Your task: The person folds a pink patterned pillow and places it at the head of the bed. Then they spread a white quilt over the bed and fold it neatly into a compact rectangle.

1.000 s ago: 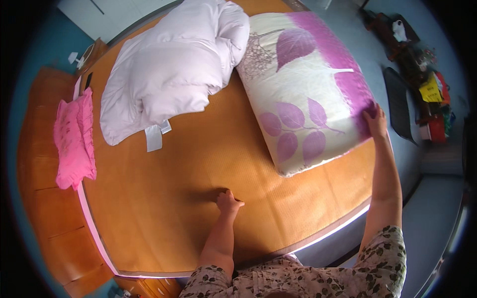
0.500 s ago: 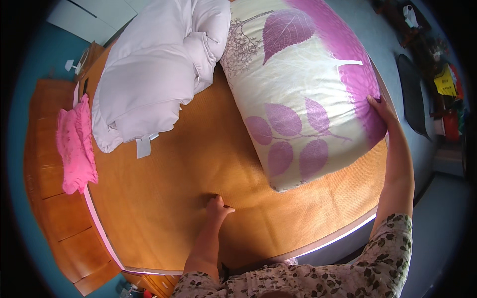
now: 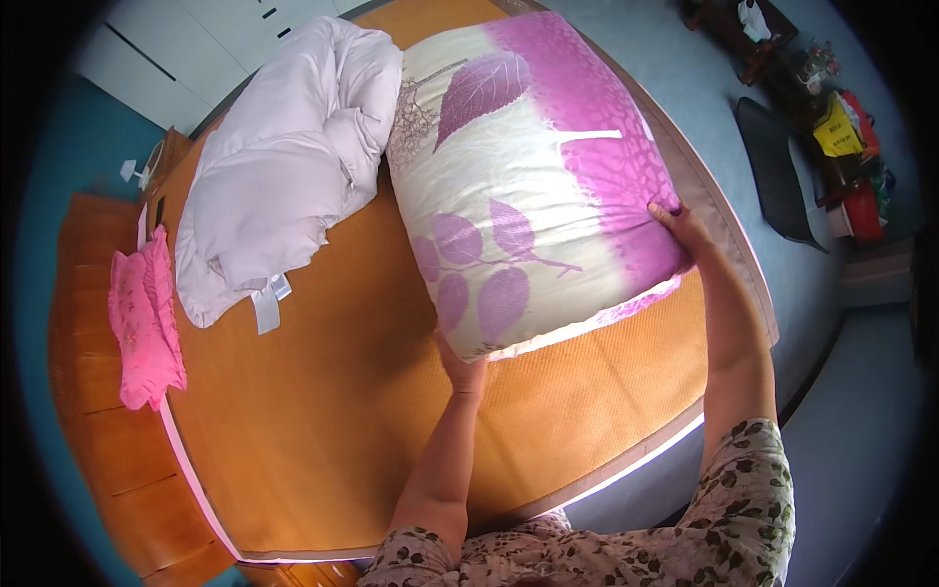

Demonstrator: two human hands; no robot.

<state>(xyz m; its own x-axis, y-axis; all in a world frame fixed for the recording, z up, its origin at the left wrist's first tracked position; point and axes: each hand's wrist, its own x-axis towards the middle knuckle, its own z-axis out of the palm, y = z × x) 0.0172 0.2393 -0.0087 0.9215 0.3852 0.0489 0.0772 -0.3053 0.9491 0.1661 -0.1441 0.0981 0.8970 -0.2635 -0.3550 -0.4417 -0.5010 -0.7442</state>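
A thick folded quilt (image 3: pixel 548 176), cream and purple with a leaf print, lies on the orange-brown mat of the bed. My right hand (image 3: pixel 683 230) is closed on its right edge, thumb on top, and the cloth puckers there. At the near left corner, my left hand (image 3: pixel 464 370) grips the quilt from below, its fingers partly hidden by the cloth. A strip of pink underside shows along the near edge, which looks slightly raised. To the left rests a rumpled pale lilac duvet (image 3: pixel 284 166) with a white tag (image 3: pixel 266 308).
The woven mat (image 3: pixel 333 440) covers the bed. A pink ruffled pillow (image 3: pixel 147 318) leans by the brown headboard (image 3: pixel 108 460). White cabinets (image 3: pixel 186 49) stand beyond. On the floor at right are a black mat (image 3: pixel 778 171) and a yellow bag (image 3: pixel 837 127).
My left hand has moved from the mat up to the quilt's near left corner. The quilt has shifted left in view with my right hand still on its edge, partly through the view turning.
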